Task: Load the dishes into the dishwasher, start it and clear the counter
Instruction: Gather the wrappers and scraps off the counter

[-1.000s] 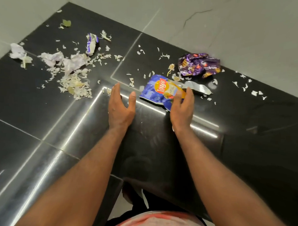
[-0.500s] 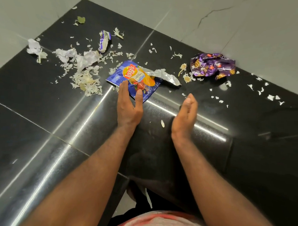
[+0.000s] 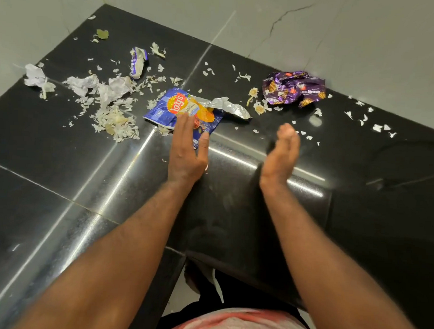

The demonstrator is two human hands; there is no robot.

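Clearance of the counter in hand. The left hand, fingers straight and flat, presses the near edge of the blue chip packet at mid-counter. The right hand, at its 3 o'clock, stands edge-on, open and empty. From the packet, the purple wrapper lies at 2 o'clock and the paper scraps at 9 o'clock. The next move probably calls for sweeping this litter together before lifting it.

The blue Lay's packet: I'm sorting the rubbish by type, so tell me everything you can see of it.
The Lay's packet is a blue, glossy chip bag with a red-and-yellow logo, torn open, its silver lining trailing right. It lies crumpled on the black counter among white scraps. The left hand rests straight fingers on it.
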